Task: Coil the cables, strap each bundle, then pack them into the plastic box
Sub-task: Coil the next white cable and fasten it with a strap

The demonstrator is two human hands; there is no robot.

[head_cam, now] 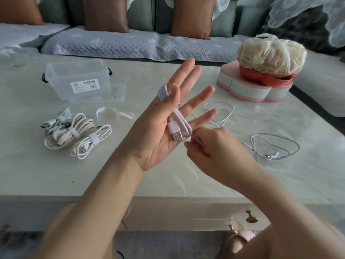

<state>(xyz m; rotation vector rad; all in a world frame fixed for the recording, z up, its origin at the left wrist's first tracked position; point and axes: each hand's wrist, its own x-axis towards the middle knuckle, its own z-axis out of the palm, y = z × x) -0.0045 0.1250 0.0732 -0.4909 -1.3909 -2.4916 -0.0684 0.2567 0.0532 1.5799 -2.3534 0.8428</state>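
cable in hand: thin white USB cable (175,116), wound in long loops over the open left hand (158,128), from the thumb crotch down to the little-finger side. The metal USB plug sits on the palm, pointing toward 5 o'clock.
left hand: spread wide, palm up, fingers splayed. It's acting as a spool, not really gripping.
right hand: the right hand (211,146) is pinched narrow on the cable's running end, just below the plug at about 4 o'clock from it.
how it'll handle: looks light, soft and floppy with a smooth, slightly slick jacket. I'd guess the loops spring open if the thumb lets go, so pinch the middle of the bundle before strapping.
loose tail: the rest of it trails off onto the marble-look table (186,174) toward 3 o'clock, in slack curls.
another loose cable: thin white one (274,144), lying uncoiled at 3 o'clock.
finished bundles: three strapped coils (74,135) at 9 o'clock, one braided and stiffer looking, the others smooth.
spare strap: a white strap (113,114) lies flat at 10 o'clock.
plastic box: clear and rigid with black clips, plastic box (78,79) at 11 o'clock. It looks open, with nothing packed inside that I can see.
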